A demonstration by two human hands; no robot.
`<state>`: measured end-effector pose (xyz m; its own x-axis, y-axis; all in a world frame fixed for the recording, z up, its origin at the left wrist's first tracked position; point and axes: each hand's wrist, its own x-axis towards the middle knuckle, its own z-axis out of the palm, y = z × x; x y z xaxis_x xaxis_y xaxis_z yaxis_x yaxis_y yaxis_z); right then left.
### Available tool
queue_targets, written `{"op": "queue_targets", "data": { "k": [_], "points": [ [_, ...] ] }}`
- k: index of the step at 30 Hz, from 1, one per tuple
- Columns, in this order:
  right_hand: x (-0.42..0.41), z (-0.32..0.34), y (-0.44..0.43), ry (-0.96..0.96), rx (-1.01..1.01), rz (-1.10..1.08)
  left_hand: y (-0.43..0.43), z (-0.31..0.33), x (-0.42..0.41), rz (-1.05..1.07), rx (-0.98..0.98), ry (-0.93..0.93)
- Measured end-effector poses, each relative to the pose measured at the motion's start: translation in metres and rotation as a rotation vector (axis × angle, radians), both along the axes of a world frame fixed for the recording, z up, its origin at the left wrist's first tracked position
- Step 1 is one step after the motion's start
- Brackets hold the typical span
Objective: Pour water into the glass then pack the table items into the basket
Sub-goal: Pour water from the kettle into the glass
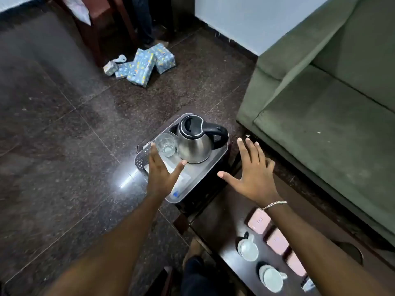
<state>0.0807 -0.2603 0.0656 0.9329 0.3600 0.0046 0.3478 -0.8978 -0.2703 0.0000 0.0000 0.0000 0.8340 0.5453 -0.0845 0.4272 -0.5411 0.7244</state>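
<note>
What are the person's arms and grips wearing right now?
Both forearms are bare to the frame's edge, no sleeves showing. The left grip and right grip are bare hands without gloves; no rings or watch show. A thin, pale metal chain bracelet circles the right wrist.

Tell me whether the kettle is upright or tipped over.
Upright: the kettle stands on its base in the basket, lid on top.

A green sofa (pixel 320 107) stands right of the right hand (pixel 254 178), against a pale wall (pixel 245 18). Dark speckled floor tiles (pixel 64 157), glare-lit, spread left of the left hand (pixel 160 174).
</note>
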Motion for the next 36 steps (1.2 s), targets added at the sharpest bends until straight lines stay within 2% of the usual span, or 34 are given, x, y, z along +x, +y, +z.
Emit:
{"op": "queue_targets", "data": {
  "k": [3,6,11,17,21,25,32,36],
  "points": [
    [0.016,-0.010,0.026,0.045,0.072,0.037,0.017,-0.024,0.009,0.171,-0.141,0.056],
    [0.032,-0.027,0.043,0.040,0.125,0.056,0.029,-0.047,0.018,0.198,-0.165,0.112],
    [0.065,-0.049,0.057,0.038,0.253,0.036,0.045,-0.081,0.037,0.193,-0.159,0.047],
    [0.109,-0.066,0.071,0.037,0.546,-0.008,0.049,-0.098,0.058,0.217,-0.171,-0.103],
    [0.130,-0.075,0.089,0.176,0.612,-0.054,0.053,-0.108,0.066,0.221,-0.172,-0.187],
    [0.143,-0.084,0.101,0.307,0.760,-0.183,0.055,-0.114,0.071,0.217,-0.133,-0.217],
    [0.147,-0.100,0.109,0.183,0.775,-0.309,0.065,-0.120,0.066,0.180,-0.079,-0.212],
    [0.145,-0.099,0.105,0.174,0.813,-0.337,0.070,-0.113,0.060,0.147,-0.082,-0.236]
  ]
}}
